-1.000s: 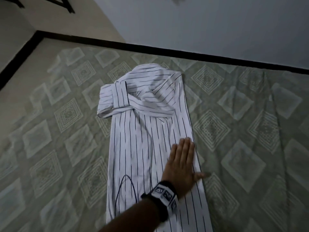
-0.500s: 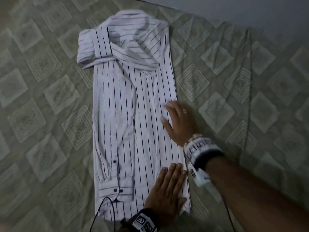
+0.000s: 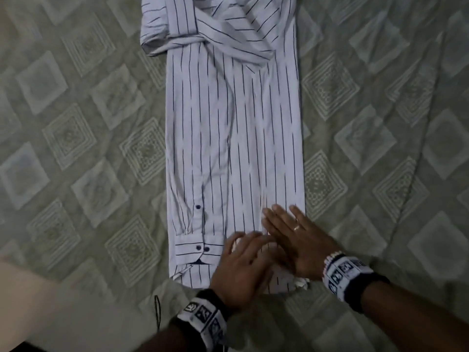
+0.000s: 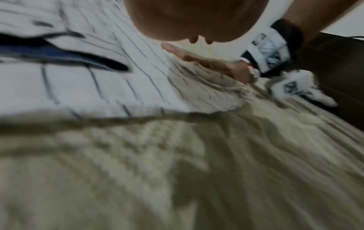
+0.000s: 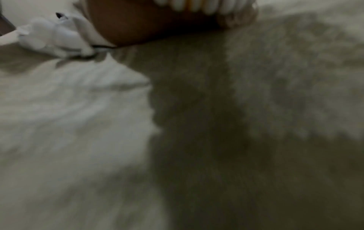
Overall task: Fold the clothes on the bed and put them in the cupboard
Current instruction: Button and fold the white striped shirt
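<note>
Cotton-like striped shirt [image 3: 236, 138], folded narrow on bed [image 3: 368, 153], looks light, limp; both flat, empty grips, left hand [image 3: 241, 268] and right hand [image 3: 297, 240], press hem, probably best pinch point.

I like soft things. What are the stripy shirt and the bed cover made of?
The striped shirt looks like thin woven cloth, maybe cotton: matte, creased, lying flat under the hands. The bed cover looks like thicker matte fabric with raised diamond patterns. Exact fibres cannot be told.
</note>
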